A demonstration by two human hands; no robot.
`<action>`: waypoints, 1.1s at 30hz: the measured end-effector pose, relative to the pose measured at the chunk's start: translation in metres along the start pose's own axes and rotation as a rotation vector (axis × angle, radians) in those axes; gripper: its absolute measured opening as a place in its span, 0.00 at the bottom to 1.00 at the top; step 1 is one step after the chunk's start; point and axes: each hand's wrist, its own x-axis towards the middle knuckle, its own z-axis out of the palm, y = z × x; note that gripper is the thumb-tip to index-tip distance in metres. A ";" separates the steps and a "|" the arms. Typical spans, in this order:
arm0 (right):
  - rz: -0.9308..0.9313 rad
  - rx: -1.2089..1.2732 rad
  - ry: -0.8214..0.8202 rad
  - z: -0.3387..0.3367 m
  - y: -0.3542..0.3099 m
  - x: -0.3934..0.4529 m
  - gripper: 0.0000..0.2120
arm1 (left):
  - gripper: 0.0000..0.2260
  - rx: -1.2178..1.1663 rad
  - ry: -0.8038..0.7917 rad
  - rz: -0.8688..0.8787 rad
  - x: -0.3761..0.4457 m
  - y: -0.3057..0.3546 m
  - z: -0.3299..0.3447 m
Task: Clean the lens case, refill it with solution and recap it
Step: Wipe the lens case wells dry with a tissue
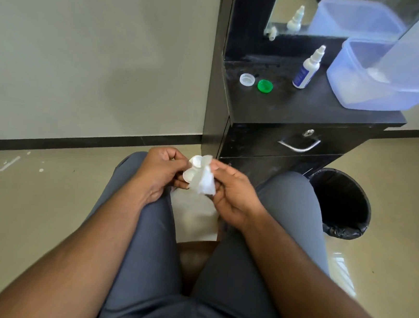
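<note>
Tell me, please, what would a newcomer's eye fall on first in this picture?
Low in the middle, over the lap, the left hand holds a white lens case while the right hand pinches a white tissue against it. On the black cabinet top lie a green cap, a white cap and a solution bottle.

White lens case (pixel 192 170) uncapped above the lap; white cap (pixel 247 79), green cap (pixel 265 85) and solution bottle (pixel 308 67) on cabinet
</note>
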 end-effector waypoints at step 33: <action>-0.937 -1.910 -0.365 -0.017 -0.024 0.023 0.02 | 0.03 0.184 -0.201 -0.023 0.004 -0.006 0.002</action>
